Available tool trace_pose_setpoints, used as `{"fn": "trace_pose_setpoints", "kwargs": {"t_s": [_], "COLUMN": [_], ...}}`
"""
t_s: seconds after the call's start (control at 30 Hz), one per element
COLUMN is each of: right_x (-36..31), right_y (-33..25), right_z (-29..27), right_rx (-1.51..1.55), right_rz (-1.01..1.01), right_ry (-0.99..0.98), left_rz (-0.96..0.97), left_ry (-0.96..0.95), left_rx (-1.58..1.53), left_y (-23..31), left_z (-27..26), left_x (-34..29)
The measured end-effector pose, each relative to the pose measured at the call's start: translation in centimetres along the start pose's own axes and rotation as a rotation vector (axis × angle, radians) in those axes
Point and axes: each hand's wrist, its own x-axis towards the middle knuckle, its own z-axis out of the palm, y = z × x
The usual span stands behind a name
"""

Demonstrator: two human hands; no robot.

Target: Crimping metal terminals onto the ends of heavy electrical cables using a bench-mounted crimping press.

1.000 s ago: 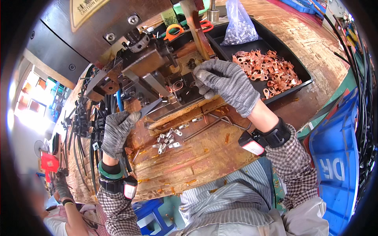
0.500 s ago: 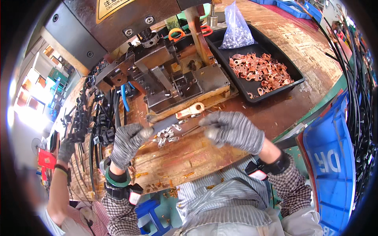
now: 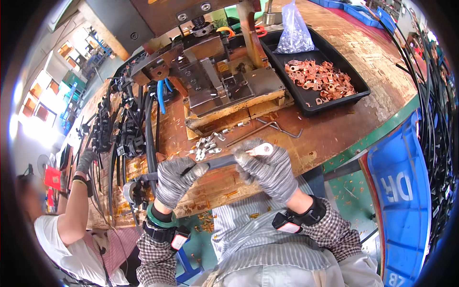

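Both my hands wear grey knit gloves and grip one thick black cable [image 3: 217, 162] near the table's front edge. My left hand [image 3: 177, 179] is closed round the cable's body. My right hand [image 3: 267, 167] pinches its end, where a pale metal lug [image 3: 262, 150] with a ring hole sticks out to the right. Just beyond the hands lies a small heap of silvery lugs [image 3: 203, 147]. Behind that stands the metal press die [image 3: 224, 88].
A black tray [image 3: 313, 106] at the right holds several copper lugs [image 3: 320, 79] and a clear bag [image 3: 294, 33]. A bent metal rod [image 3: 267, 128] lies on the wooden table [image 3: 344, 126]. Black cables [image 3: 126, 129] are heaped at the left, where another person [image 3: 71, 225] reaches. A blue bin [image 3: 401, 191] stands at the right.
My right hand came back from the press die toward the table's front edge. Both hands now hold the cable with the lug on its end, nearer my body.
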Motion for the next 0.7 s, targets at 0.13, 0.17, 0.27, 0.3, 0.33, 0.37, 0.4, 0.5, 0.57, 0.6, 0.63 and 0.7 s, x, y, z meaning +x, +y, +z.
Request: {"fn": "trace_pose_setpoints", "kwargs": {"t_s": [0.13, 0.17, 0.27, 0.3, 0.33, 0.37, 0.4, 0.5, 0.57, 0.6, 0.63, 0.7], "right_x": [0.4, 0.5, 0.5, 0.4, 0.5, 0.6, 0.6, 0.4, 0.0, -0.2, -0.2, 0.2], "right_y": [0.4, 0.4, 0.5, 0.3, 0.8, 1.1, 1.0, 0.9, 0.7, 0.8, 0.7, 0.6], "right_z": [-1.2, -1.4, -1.3, -1.1, -1.0, -1.2, -1.2, -1.3, -1.2, -1.2, -1.4, -2.3], "right_rx": [-0.005, -0.042, -0.013, 0.002, 0.029, 0.012, -0.002, -0.032, -0.047, 0.003, 0.055, 0.214], "right_rz": [-0.009, -0.028, -0.018, -0.003, -0.004, -0.009, -0.006, 0.002, 0.0, -0.051, -0.106, -0.164], "right_ry": [0.029, 0.052, 0.043, 0.05, 0.045, 0.053, 0.05, 0.051, 0.054, 0.05, 0.058, -0.102], "left_rz": [0.134, 0.182, -0.176, -0.406, -0.415, -0.322, -0.301, -0.582, -0.662, -0.67, -0.588, -0.422], "left_ry": [0.197, 0.314, 0.416, 0.364, 0.333, 0.35, 0.404, 0.474, 0.518, 0.537, 0.62, 0.702], "left_rx": [0.269, 0.405, 0.556, 0.443, 0.215, 0.292, 0.384, 0.176, -0.019, -0.016, -0.25, -0.401], "left_y": [-0.2, -0.1, -5.0, -7.9, -10.8, -10.0, -11.5, -9.8, -8.6, -8.1, -7.8, -8.3], "left_z": [-1.6, -2.7, -5.1, -5.5, -5.3, -4.6, -4.5, -4.3, -4.7, -4.9, -5.0, -5.8], "left_x": [-1.0, -1.8, -6.8, -9.2, -11.3, -10.9, -11.5, -10.3, -10.0, -10.7, -11.0, -12.5]}}
